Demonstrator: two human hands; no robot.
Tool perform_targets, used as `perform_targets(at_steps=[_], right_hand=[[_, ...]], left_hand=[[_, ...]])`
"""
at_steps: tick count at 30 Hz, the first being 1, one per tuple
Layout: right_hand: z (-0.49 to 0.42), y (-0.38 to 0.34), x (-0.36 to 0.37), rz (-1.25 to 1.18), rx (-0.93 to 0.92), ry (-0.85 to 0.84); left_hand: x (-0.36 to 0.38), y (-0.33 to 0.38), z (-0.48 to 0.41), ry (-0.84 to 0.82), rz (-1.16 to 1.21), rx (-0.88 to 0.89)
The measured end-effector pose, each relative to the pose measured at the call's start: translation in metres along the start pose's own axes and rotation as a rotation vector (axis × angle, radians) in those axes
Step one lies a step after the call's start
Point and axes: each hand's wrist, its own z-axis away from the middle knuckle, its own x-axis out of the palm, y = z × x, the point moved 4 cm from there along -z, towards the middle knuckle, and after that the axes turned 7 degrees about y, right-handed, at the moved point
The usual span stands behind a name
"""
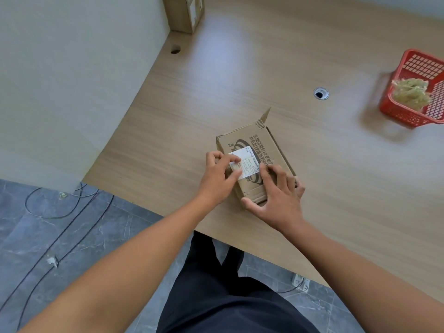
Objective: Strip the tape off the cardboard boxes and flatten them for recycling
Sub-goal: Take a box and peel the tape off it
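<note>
Cardboard box point(264, 150) sits flat on the worktop point(240, 68), near the front edge, right in front of me. It's small, w/ a white label point(247, 162) stuck on the top face and one end flap point(265, 116) standing up at the far end.

Handling, my read: light, prob. empty. The thin corrugated board is stiff along the edges but will dent if squeezed mid-panel, and the box will skate on the smooth worktop unless pinned. Best hold is at the corners and edges. For the label, start from a corner and peel low and slow, else the paper tears.

Left grip point(219, 175): wrist coming in from the left, thumb and forefinger pinching at the label's left part, other fingers curled. Can't tell if an edge is up yet.

Right grip point(278, 198): released, fingers splayed flat over the near end, thumb at the near corner, pressing the box down.

Red basket point(413, 109) is well apart, far right.
</note>
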Motion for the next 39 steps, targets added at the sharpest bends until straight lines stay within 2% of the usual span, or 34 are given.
perform_targets(at_steps=[6, 12, 20, 23, 27, 30, 32, 34, 37, 39], right_hand=[[-0.003, 0.002, 0.0, -0.022, 0.009, 0.012], [0.0, 0.006, 0.005, -0.064, 0.065, 0.026], [0.002, 0.006, 0.013, -0.035, 0.066, 0.045], [0.0, 0.006, 0.013, -0.034, 0.07, 0.035], [-0.002, 0.005, 0.013, -0.039, 0.104, 0.014], [-0.005, 0.004, 0.009, -0.058, 0.14, -0.019], [-0.008, 0.002, 0.007, -0.071, 0.167, -0.036], [-0.009, -0.003, 0.004, -0.068, 0.188, -0.03], [-0.013, -0.011, 0.002, -0.024, 0.222, 0.01], [-0.016, -0.014, 0.001, 0.009, 0.251, 0.019]], left_hand=[[0.015, 0.004, 0.012, 0.125, 0.106, -0.103], [0.007, 0.001, 0.0, -0.081, 0.161, -0.136], [0.012, 0.005, -0.003, 0.086, 0.191, -0.127], [0.015, 0.007, -0.009, 0.178, 0.131, -0.133], [0.01, 0.004, -0.011, 0.098, 0.115, -0.04], [-0.002, -0.011, -0.004, -0.052, 0.181, 0.104], [-0.007, -0.022, 0.003, -0.094, 0.222, 0.207], [-0.01, -0.027, 0.006, -0.019, 0.23, 0.296], [-0.006, -0.032, 0.002, 0.176, 0.187, 0.415], [-0.002, -0.037, -0.002, 0.289, 0.179, 0.43]])
